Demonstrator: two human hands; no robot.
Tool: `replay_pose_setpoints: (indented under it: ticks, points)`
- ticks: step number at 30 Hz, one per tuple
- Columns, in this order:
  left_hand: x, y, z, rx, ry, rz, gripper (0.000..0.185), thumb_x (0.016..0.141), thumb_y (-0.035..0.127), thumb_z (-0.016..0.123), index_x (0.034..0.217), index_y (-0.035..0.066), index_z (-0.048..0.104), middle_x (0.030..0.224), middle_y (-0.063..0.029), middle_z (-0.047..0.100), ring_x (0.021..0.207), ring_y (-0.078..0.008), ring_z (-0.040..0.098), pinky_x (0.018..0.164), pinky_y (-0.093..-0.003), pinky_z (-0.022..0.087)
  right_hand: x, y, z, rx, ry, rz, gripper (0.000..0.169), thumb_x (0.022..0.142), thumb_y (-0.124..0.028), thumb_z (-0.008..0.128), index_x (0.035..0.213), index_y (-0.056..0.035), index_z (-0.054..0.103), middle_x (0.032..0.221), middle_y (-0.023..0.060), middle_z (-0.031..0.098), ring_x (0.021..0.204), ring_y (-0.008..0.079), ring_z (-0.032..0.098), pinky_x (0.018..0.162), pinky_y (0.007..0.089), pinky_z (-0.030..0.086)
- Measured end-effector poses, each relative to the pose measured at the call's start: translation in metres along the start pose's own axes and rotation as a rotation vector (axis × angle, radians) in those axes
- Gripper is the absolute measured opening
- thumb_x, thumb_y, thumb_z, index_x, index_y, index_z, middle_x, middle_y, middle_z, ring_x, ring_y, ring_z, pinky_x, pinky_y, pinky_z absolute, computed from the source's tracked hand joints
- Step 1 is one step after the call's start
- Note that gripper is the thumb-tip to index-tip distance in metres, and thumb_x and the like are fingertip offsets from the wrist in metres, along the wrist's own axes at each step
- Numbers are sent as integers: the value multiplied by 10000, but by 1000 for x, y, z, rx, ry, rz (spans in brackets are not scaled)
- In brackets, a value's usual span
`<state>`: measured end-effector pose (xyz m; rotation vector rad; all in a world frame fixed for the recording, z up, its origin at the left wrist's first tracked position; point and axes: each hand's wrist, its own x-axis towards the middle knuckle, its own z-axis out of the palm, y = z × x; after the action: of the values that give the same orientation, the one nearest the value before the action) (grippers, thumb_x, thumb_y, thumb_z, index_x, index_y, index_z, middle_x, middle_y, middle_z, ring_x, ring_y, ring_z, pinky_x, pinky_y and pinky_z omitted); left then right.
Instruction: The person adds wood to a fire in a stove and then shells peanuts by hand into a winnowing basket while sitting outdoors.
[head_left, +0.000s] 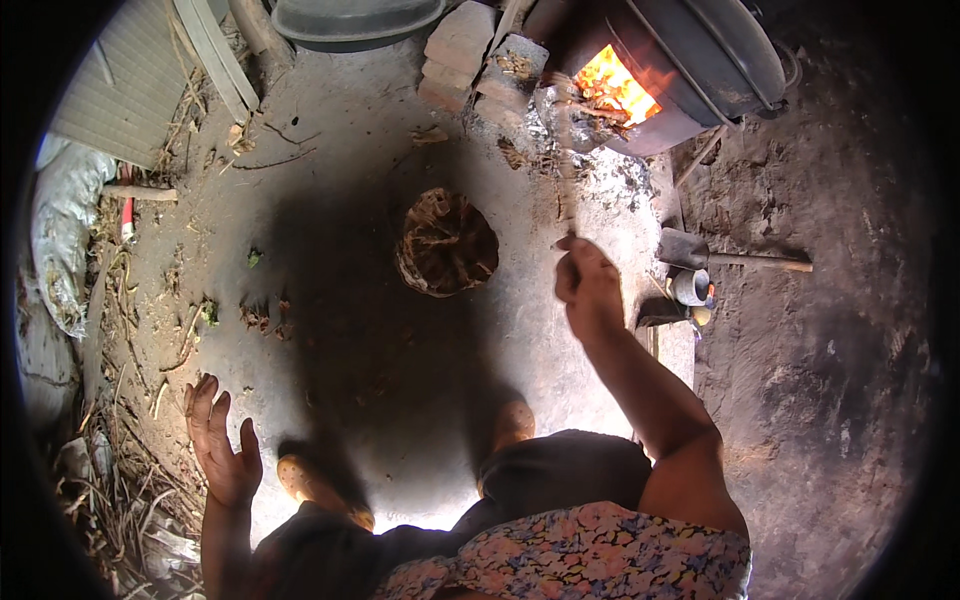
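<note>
My right hand (589, 281) grips the near end of a thin stick (566, 172), which is blurred and points away from me. Its far end lies close to the fire (615, 86) burning in the square opening of a metal drum stove (641, 139); whether it touches the burning sticks (600, 111) I cannot tell. My left hand (223, 442) is raised at the lower left, fingers apart and holding nothing. Between the hands and further forward, a round wooden stump (450, 240) stands on the floor (360, 150).
Stacked bricks (461, 45) stand left of the stove, near a large dark basin (358, 22). A small shovel (686, 249) and a metal cup (691, 286) sit along the right wall (795, 360). Twigs (142, 480) and a plastic sack (71, 217) line the left side.
</note>
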<state>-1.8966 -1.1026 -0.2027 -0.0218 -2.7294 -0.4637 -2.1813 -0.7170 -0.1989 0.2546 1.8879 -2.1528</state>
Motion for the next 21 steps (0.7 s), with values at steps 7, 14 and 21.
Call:
replay_pose_setpoints:
  ticks: [7,14,21]
  points:
    - [-7,-2,11,-91,-113,-105,479,820,-39,563,1284,-2,452,1274,-214,509,1192,-408,481,1039,-513,365,87,-14,-37,37,254,-105,222,946,-210,481,867,-10,539,502,6,367,385,118,294,378,276,240]
    - [-28,-16,30,-131,-120,-226,437,823,-43,552,1253,5,490,1217,-209,538,1149,-393,506,995,-461,414,199,-56,-40,-66,244,-279,219,965,-241,557,1021,-30,540,786,81,645,559,102,499,464,239,392]
    - [-194,-72,62,-150,-25,-610,350,769,-37,638,1111,18,588,1036,-169,599,989,-365,557,880,-413,452,25,18,50,-799,-412,-944,277,884,16,552,1159,29,530,867,85,615,708,154,574,659,275,484]
